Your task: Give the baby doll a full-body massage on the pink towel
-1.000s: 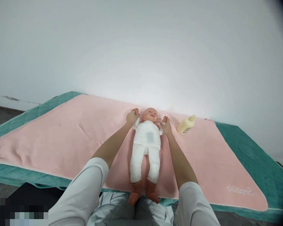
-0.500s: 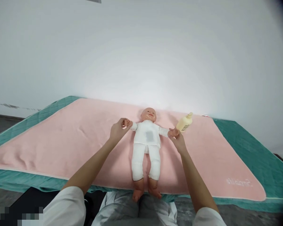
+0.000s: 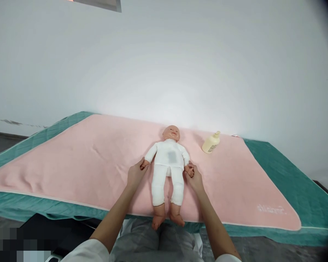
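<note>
A baby doll with a white cloth body and bare plastic head, hands and feet lies on its back on a pink mat. Its feet reach over the near edge. My left hand is closed round the doll's hand on the left side of the view. On the other side, my right hand grips the doll's other hand. Both doll arms slant down and outward, beside its trunk. A grey patch shows on the doll's chest.
A pale yellow pump bottle stands on the mat, right of the doll's head. Under the mat is a green quilted cover. The wall rises behind the bed. Something black sits below the near edge at the left.
Both my hands have come down toward me and inward, bringing the doll's arms from stretched out sideways to slanting beside its trunk. The grip on both doll hands continues.
</note>
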{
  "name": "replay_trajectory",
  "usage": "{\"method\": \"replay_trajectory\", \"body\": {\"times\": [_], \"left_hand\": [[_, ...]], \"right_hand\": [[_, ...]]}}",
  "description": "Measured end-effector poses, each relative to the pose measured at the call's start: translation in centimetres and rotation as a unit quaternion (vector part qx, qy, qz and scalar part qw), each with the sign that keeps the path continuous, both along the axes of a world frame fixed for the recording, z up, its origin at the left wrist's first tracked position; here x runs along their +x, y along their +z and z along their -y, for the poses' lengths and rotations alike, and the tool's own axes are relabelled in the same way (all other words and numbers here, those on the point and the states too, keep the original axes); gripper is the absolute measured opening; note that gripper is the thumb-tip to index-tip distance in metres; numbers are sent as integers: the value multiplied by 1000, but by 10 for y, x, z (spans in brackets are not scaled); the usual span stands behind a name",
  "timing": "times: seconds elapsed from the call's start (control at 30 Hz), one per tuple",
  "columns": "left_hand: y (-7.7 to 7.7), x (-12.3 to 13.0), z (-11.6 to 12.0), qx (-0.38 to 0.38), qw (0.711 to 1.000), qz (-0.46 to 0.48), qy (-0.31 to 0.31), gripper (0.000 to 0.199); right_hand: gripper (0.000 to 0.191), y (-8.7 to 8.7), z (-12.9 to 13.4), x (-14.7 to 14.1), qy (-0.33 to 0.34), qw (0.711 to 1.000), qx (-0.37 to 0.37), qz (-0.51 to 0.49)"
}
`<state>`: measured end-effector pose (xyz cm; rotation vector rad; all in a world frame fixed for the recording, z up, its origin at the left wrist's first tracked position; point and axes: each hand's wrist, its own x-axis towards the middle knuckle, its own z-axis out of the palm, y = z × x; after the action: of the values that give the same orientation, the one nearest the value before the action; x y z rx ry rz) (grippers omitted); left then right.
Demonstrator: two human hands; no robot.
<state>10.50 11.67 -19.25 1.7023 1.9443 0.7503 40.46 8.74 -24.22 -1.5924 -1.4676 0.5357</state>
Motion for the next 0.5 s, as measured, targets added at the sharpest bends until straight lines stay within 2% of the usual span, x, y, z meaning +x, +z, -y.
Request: {"method": "replay_trajectory", "body": {"times": [0.1,0.23,0.4,0.5], "left_hand": [[-1,3,1,-3,997,-67,-33,40],[-7,6,3,4,993,-111,-41,45],[-16,1,3,43,995,-47,-70,44],[-17,-5,1,52,997,27,-43,47]], "right_hand": [[41,-5,6,2,32,998,-4,54],[42,-10,10,0,36,994,-5,103],[51,-7,10,-6,2,996,13,83],[53,-1,9,-6,-32,998,41,38]]}}
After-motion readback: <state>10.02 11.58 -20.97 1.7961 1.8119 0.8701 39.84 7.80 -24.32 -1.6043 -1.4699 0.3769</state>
